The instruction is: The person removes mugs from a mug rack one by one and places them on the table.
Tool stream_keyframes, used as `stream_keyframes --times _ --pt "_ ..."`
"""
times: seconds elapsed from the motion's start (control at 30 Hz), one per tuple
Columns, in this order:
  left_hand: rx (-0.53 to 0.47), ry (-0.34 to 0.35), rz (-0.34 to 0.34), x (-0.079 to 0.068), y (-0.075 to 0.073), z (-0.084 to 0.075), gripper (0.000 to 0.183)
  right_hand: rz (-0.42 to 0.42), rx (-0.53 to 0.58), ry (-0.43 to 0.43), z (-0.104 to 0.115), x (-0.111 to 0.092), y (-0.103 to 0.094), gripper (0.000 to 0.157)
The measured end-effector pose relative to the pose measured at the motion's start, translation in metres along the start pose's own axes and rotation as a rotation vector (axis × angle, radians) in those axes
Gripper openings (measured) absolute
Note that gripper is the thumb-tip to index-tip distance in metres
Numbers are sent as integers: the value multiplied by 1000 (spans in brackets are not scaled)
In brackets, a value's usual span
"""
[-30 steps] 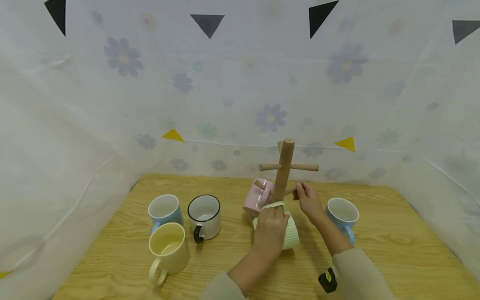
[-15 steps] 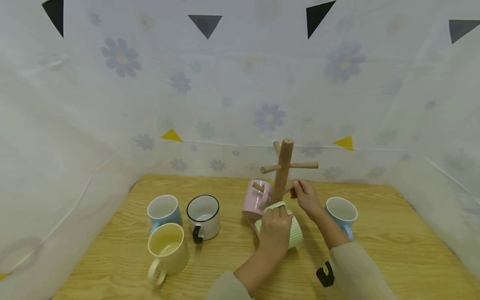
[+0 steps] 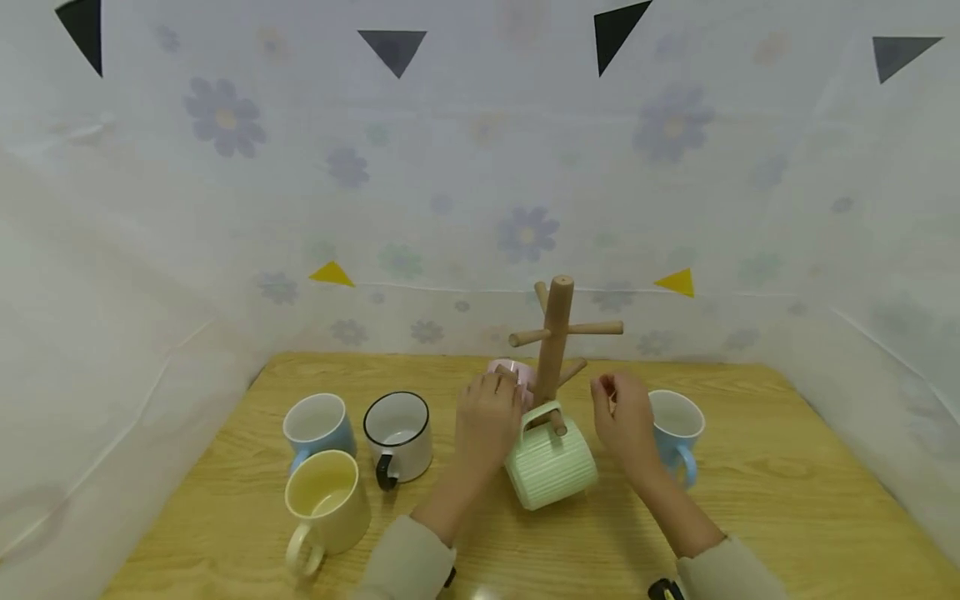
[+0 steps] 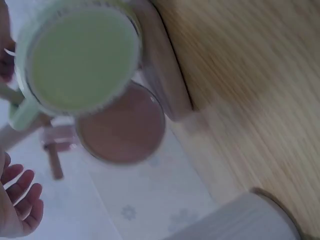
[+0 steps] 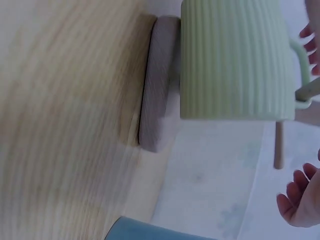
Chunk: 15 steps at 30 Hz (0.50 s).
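Head view: green mug hangs on the rack, both my grips free of it

My left grip (image 3: 487,417) is raised beside the rack's left side, in front of the pink mug (image 4: 125,130); its fingers are loosely bent, parted a little, with nothing in them. My right grip (image 3: 624,417) is up on the other side, between the rack and a blue mug (image 3: 675,421), thumb and fingers curved slackly around air. The green mug (image 3: 555,471) hangs tilted from the front lower peg (image 3: 558,427) of the wooden rack (image 3: 553,333), handle looped over it, mouth turned to my left. The right wrist view has its ribbed side just beside the rack's base (image 5: 155,110); whether they touch I cannot tell. The pink mug hangs by its handle on another lower peg. To my left on the desk (image 3: 787,492) stand a second blue mug (image 3: 341,433), a black-rimmed white mug (image 3: 412,454) and a yellow mug (image 3: 341,521).
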State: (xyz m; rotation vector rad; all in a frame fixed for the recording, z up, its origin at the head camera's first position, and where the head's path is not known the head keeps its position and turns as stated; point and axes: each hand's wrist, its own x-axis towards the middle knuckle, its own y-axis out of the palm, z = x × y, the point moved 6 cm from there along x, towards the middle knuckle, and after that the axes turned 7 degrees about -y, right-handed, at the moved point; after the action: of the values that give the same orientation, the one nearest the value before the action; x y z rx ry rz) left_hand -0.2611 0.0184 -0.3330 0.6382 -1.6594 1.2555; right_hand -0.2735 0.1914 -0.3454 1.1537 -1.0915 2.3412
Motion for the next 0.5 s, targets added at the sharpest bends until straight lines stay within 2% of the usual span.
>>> stream_keyframes --times 0.1,0.2,0.33,0.5 --pt "-8 -20 10 4 7 12 15 -74 -40 -151 22 -12 -6 10" --pt "-30 -22 42 5 15 20 14 -115 -89 -256 41 -24 -6 22" --pt "-45 -11 85 4 25 24 17 -121 -189 -327 58 -36 0 47" --pt "-96 -5 98 4 33 26 21 -120 -319 -373 69 -40 10 54"
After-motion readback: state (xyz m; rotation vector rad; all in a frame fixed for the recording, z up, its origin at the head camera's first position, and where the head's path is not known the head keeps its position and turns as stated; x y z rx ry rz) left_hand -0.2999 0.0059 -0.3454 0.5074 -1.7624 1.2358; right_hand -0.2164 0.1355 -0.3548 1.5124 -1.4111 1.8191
